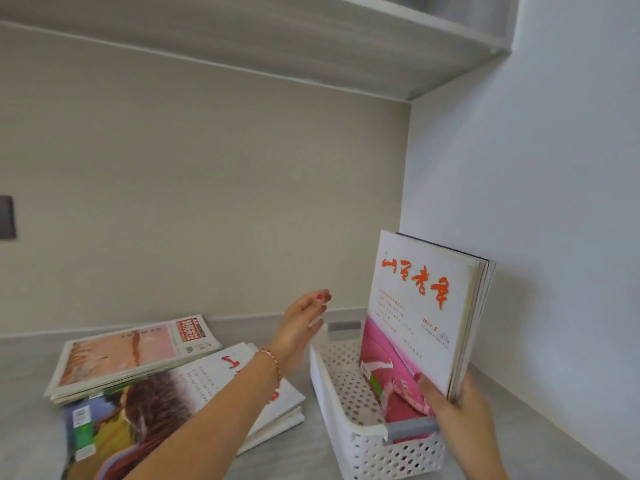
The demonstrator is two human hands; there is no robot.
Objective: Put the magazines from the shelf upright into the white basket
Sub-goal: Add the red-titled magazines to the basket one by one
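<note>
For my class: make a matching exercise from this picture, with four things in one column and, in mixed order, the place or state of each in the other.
Things
1. left hand
2. right hand
3. white basket
4. pink-and-white magazine

Places or states
A. lies on the grey shelf, holding magazines
B. open, above the basket's far end
C. stands upright in the basket
D. grips the upright magazines' near edge

Pairs: 1-B, 2-D, 3-A, 4-C

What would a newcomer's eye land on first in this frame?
The upright bundle of magazines with the white-and-pink cover, gripped by the right hand, stands in the white perforated plastic basket near the right wall. The open left hand hovers beside it, over flat piles of magazines on the grey shelf.
</note>
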